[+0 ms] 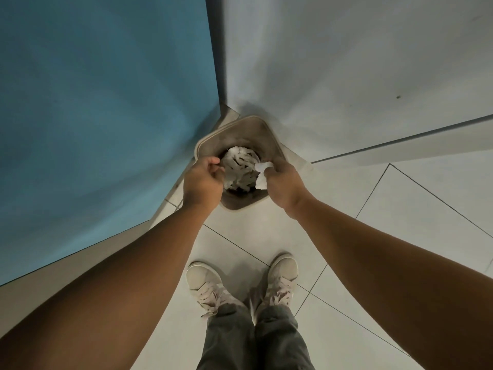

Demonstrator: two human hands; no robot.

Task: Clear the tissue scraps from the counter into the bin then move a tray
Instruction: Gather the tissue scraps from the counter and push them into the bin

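Bin [262, 134]: stands on the floor in the wall corner, partly filled with tissue scraps [240, 166].
Right hand [282, 182]: curled closed on a white tissue piece [262, 169], held over the opening, apparently for release.
Left hand [204, 180]: fingers curled, contents not discernible.
Arms: both extended downward.

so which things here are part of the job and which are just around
Part of the job:
bin
tissue scraps in the bin
tissue scrap in the right hand
left hand

Just around:
blue wall
white wall
tiled floor
shoes
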